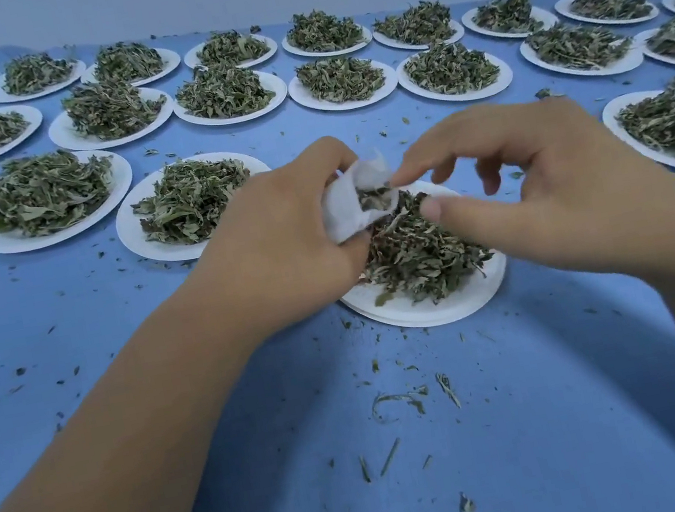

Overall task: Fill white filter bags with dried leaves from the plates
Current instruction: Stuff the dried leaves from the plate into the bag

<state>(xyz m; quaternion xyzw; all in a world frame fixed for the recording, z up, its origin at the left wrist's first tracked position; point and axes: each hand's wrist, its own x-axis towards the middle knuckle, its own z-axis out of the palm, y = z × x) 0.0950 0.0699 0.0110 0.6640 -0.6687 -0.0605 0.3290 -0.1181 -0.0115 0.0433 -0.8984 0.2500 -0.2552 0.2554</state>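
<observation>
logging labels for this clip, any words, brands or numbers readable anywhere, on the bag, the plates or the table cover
None: no text, number or sign shows in this view.
The white filter bag gripped by the left hand is plain.
The near plate and the other white plates are blank.
The blue table cover bears no print.

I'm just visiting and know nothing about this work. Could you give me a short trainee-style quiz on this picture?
1. True or false: the left hand grips the small white filter bag.
2. The bag's mouth is held over: A) a metal bowl, B) the nearest round white paper plate of dried green leaves, C) a wooden box.
3. Fill in: the cloth covering the table is ___.
Key: 1 true; 2 B; 3 blue.
</observation>
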